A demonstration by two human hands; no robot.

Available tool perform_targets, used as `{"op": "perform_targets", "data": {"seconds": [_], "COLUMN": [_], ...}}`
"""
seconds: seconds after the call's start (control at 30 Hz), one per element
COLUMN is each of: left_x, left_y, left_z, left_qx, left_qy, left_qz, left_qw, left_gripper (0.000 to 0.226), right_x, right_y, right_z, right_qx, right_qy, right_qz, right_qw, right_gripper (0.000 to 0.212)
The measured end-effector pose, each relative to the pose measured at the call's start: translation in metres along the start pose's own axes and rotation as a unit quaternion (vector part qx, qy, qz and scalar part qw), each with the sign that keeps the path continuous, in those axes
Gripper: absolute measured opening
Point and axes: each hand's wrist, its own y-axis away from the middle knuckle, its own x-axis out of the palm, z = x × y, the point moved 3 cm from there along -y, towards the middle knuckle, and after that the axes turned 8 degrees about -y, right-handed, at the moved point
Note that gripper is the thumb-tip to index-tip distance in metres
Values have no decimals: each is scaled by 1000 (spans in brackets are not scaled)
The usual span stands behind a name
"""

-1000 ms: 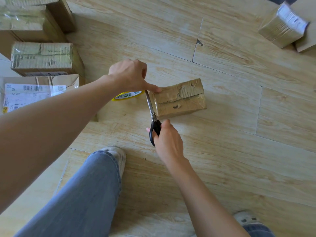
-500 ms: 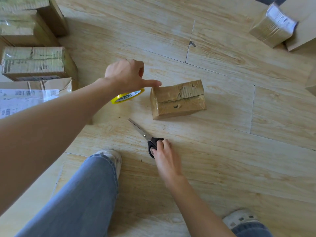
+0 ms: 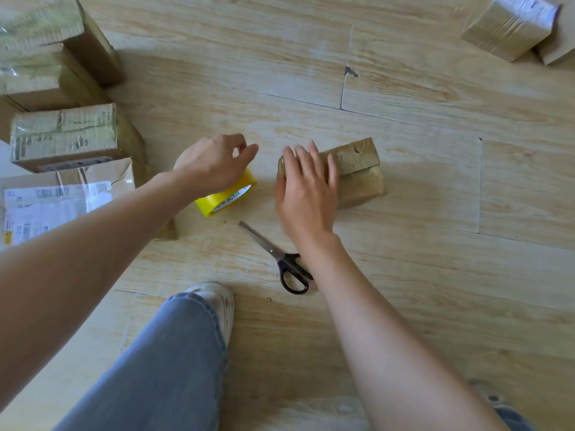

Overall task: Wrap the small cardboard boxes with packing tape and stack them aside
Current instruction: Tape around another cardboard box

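Scissors: lie on the floor at 7 o'clock of the box, within reach for cutting.
Right hand: flat, fingers straight, pressing the box's left end, likely smoothing tape down.
Left hand: loosely curled, holding nothing, above the tape roll at 9 o'clock.
Wrapped boxes: stacked aside at 10 o'clock.

tape-wrapped brown box flat on floor, seemingly sealed

Your right hand flat, straight fingers resting on the taped box on the floor, left hand loosely curled over the yellow tape roll, scissors behind your right fingers by the wrist, wrapped boxes well left of your left fingers.
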Motion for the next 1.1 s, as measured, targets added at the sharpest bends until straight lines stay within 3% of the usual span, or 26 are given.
{"op": "perform_targets", "data": {"seconds": [0.17,0.3,0.4,0.5,0.63,0.77,0.93,1.1], "left_x": [9,10,12,19,31,38,44,46], "left_y": [5,7,14,22,26,25,27,26], "left_z": [-10,-19,-29,-45,-60,-60,-63,-67], "left_qx": [2,-14,-18,-10,-8,16,24,23], "left_qy": [-4,-3,-21,-98,-179,-212,-214,-208], "left_qz": [15,3,-15,-46,-75,-105,-143,-152], "left_qw": [1000,1000,1000,994,981,971,966,966], "left_gripper": [49,66,75,81,73,64,59,55], "right_x": [9,-5,-15,-8,-4,-8,-28,-36], "right_y": [-1,0,7,13,12,11,1,3], "right_z": [1,-3,-11,-20,-27,-35,-80,-99], "right_qx": [25,2,-18,-1,-3,-11,108,208], "right_qy": [32,-90,-92,-60,-28,-68,-22,-136], "right_qz": [1,15,6,57,83,100,56,4], "right_qw": [999,996,996,997,996,993,992,969], "right_gripper": [44,70,62,55,61,60,62,79]}}
